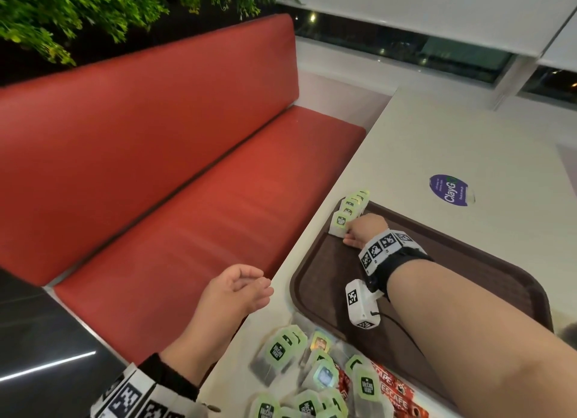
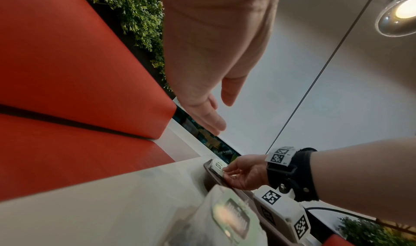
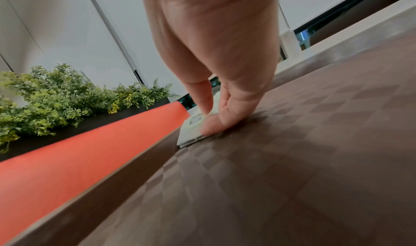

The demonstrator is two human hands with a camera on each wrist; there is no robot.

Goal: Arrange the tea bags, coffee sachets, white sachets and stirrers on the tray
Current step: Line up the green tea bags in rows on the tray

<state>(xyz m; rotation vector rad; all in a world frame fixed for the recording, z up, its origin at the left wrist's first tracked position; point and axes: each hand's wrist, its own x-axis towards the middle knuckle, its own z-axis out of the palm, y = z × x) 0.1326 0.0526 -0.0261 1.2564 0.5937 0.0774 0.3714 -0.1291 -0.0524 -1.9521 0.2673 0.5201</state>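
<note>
Right now the right hand (image 1: pixel 363 230) is at the far left corner of the brown tray (image 1: pixel 468 261), its fingertips (image 3: pixel 210 125) pressing the nearest tea bag of an overlapping row of tea bags (image 1: pixel 349 210) that runs along the tray's left rim. I cannot tell whether it pinches the bag or only pushes it. The left hand (image 1: pixel 237 289) hangs off the table edge over the red bench (image 1: pixel 156 167), fingers loosely curled, holding nothing. A loose pile of tea bags (image 1: pixel 299 374) and red coffee sachets (image 1: pixel 393 386) waits on the table near the tray's near corner. I think the risk is the row: it leans on the rim, so a hard nudge could tip the bags over the edge onto the table.
</note>
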